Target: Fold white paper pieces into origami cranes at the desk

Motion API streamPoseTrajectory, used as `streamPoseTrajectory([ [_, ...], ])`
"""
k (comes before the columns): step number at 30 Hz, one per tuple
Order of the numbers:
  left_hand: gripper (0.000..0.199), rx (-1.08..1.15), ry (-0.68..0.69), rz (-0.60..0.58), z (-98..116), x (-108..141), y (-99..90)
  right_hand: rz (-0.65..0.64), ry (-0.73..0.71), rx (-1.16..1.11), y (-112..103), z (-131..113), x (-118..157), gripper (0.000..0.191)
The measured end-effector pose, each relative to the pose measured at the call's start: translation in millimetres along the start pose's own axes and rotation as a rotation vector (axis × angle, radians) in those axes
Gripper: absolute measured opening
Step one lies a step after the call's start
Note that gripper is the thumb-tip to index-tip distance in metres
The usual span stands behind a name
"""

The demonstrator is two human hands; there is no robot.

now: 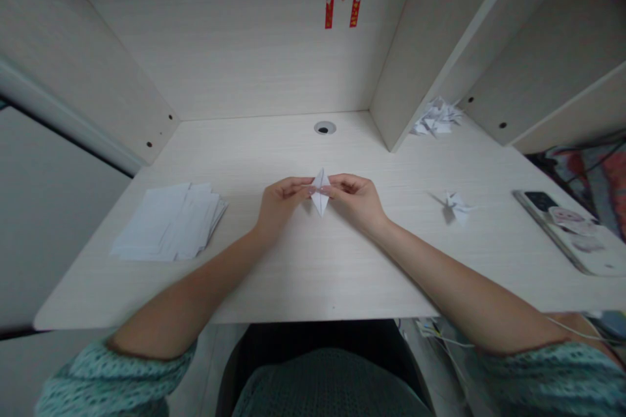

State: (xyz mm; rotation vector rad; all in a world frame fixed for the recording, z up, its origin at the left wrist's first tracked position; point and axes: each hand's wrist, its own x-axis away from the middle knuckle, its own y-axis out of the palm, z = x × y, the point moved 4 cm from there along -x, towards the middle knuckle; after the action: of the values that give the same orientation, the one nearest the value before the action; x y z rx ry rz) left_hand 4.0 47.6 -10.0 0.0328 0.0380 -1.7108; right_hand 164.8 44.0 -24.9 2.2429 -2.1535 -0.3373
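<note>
A small diamond-shaped piece of folded white paper (pixel 321 203) is held upright just above the middle of the desk, its points up and down. My left hand (pixel 284 201) pinches its left side between thumb and fingers. From the right, my right hand (pixel 358 198) pinches the opposite side the same way. Both thumbs meet near the centre of the paper. The fingertips behind it are hidden.
A stack of white paper sheets (pixel 169 221) lies at the left. To the right sit a folded paper crane (pixel 458 206) and a phone (pixel 572 231). Several folded paper pieces (pixel 437 117) are heaped behind the upright divider (pixel 420 58). A cable hole (pixel 325 128) is at the back.
</note>
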Motion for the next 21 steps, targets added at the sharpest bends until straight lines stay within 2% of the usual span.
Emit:
streamPoseTrajectory([
  [4,0.040,-0.012,-0.013,-0.024,-1.0,0.4,0.4,-0.020,0.034,-0.093,1.1,2.8,-1.0,0.029],
  [10,0.038,-0.059,-0.045,-0.120,-6.2,-1.1,3.4,-0.042,0.063,-0.083,0.0,4.2,-2.0,0.031],
  [14,0.033,-0.112,-0.063,-0.104,-7.6,-1.6,3.4,-0.015,0.090,-0.019,-0.4,5.1,-1.0,0.032],
  [18,0.034,-0.156,-0.067,-0.113,-5.5,-0.7,4.1,0.035,0.039,0.042,-0.7,4.1,-0.2,0.027],
  [21,0.034,-0.148,-0.083,-0.117,-5.6,-0.2,4.2,0.018,0.023,0.054,-0.4,4.9,-0.7,0.026],
])
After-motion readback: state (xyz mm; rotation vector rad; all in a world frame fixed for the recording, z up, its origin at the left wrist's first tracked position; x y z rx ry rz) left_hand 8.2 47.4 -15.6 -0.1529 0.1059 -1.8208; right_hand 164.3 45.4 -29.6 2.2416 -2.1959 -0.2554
